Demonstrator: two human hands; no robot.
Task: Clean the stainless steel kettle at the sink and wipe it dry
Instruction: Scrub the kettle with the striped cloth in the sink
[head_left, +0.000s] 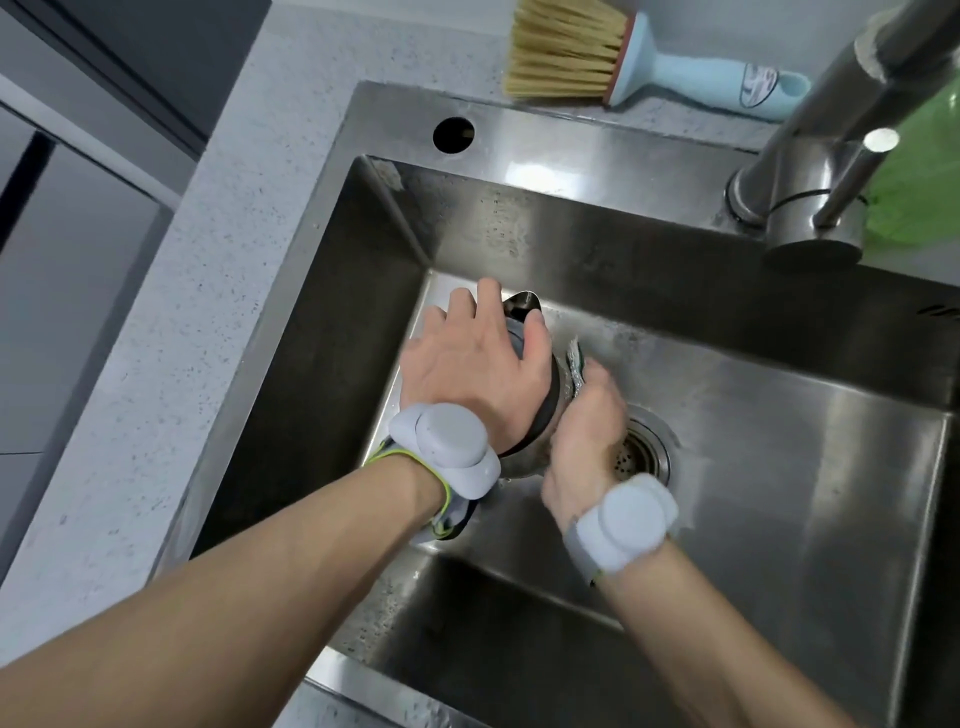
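Both hands work low in the sink (571, 218): the left hand (470, 371) spreads its fingers over the top of the kettle (522, 306), steadying it on the basin floor beside the drain (641, 454), while the right hand (584, 441) — blurred — grips a scouring pad (576, 371) against the kettle's side. Wet steel will likely be slippery and stiff, fairly light if empty — the dark rim or handle looks the surer hold. A brush (623, 57) lies on the bench (218, 218).
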